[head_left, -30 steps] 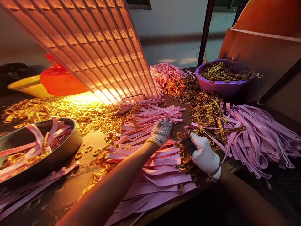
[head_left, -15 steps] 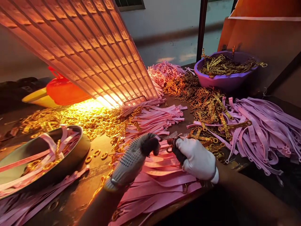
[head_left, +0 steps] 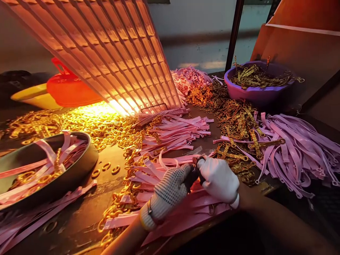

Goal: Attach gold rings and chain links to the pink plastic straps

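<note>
My left hand [head_left: 172,189], in a dotted knit glove with dark fingertips, is closed. A curled pink strap [head_left: 166,159] runs up to its fingers. My right hand [head_left: 219,179], in a white glove, is also closed, its dark fingertips pressed against the left ones. What it grips is hidden between the gloves. Beneath both hands lie many flat pink straps [head_left: 183,217] with brass-coloured rings [head_left: 115,205] along their left ends. More pink straps [head_left: 180,131] lie in a heap just beyond the hands.
A dark pan [head_left: 91,156] with straps and rings stands at left. Brass rings [head_left: 106,132] glow under a slanted ribbed panel [head_left: 117,53]. At right are linked brass pieces [head_left: 239,124], a purple basin [head_left: 255,94] and a pile of pink straps [head_left: 294,152]. The table's front edge runs below the hands.
My left hand has moved right and down, closing the gap to the right hand. The right hand has turned slightly, and the ring seen earlier at its fingertips is now hidden. The view has shifted slightly.
</note>
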`<state>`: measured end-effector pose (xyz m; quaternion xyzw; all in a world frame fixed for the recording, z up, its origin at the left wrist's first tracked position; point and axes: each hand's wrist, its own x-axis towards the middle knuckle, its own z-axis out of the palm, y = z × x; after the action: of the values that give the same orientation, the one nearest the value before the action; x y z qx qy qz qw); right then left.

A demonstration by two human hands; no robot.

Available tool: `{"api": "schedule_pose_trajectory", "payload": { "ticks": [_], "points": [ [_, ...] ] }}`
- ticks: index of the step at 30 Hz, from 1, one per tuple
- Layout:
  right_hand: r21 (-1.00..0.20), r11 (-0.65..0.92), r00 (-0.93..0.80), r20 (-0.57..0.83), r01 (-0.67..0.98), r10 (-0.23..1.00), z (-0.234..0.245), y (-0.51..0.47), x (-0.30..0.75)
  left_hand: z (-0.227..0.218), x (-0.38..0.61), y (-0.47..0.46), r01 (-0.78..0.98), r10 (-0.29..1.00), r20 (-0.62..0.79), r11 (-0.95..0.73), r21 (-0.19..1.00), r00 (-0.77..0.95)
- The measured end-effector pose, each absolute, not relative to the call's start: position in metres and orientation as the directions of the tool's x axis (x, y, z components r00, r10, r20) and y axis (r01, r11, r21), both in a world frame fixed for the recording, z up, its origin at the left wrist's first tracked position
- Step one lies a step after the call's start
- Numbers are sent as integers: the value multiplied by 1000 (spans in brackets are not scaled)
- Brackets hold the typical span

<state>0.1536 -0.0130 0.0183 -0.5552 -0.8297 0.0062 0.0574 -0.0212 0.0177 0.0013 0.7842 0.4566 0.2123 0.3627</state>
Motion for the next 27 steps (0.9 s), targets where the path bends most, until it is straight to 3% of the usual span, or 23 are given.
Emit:
{"api": "schedule_pose_trajectory", "payload": {
  "ticks": [5, 10, 17, 24, 27],
  "points": [
    [-85, 451, -446, 74, 888, 892, 34, -15, 162, -1, -26, 18, 467, 868, -88, -175, 866, 489],
    [-41, 389, -389, 8, 920, 921, 30, -9, 161, -2, -20, 6, 485, 898, 15, -252, 838, 440],
    [0, 533, -529, -108, 846, 841, 20, -6, 160, -16, -17, 1, 539, 877, 158, -412, 735, 455],
    [60, 462, -451, -134, 885, 882, 27, -2, 177, -11, -35, 47, 582, 756, 158, -603, 546, 635],
    [128, 356, -340, -130, 926, 931, 27, -2, 193, -7, -57, 81, 724, 787, 49, -587, 362, 615]
  ]
}}
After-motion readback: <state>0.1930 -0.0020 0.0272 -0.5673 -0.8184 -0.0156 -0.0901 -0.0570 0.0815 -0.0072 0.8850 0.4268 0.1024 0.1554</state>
